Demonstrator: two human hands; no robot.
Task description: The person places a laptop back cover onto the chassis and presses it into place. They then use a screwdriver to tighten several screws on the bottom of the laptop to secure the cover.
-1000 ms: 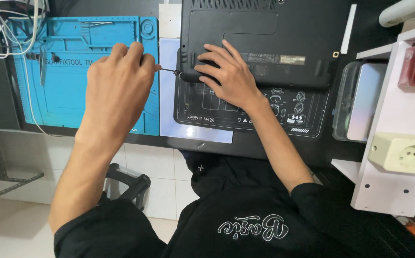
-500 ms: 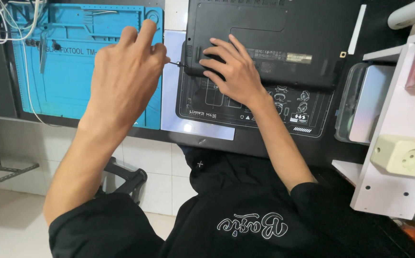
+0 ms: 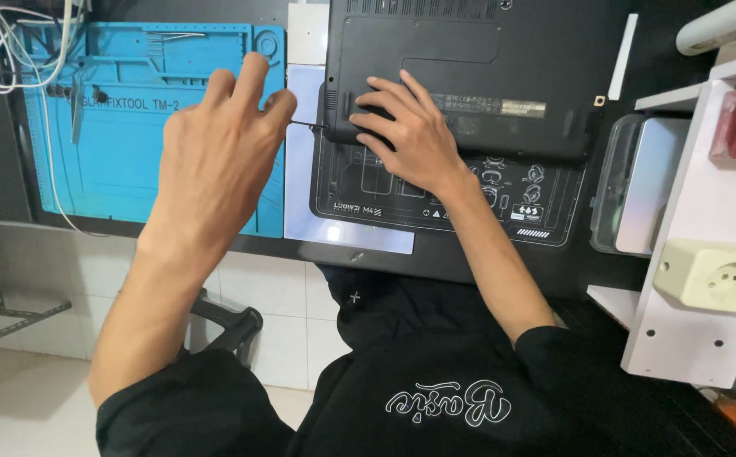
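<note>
Where two hands meet: left hand (image 3: 215, 152) pinching one thin screwdriver (image 3: 307, 125), right hand (image 3: 408, 134) flat, empty, on one black laptop (image 3: 503, 59)

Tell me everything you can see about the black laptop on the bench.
The black laptop lies upside down, its matte plastic base facing up with vent slots, panel seams and a small label strip. It rests on a black printed mat. The right hand presses flat on its near left corner, where the left hand holds a thin screwdriver against its left edge.
</note>
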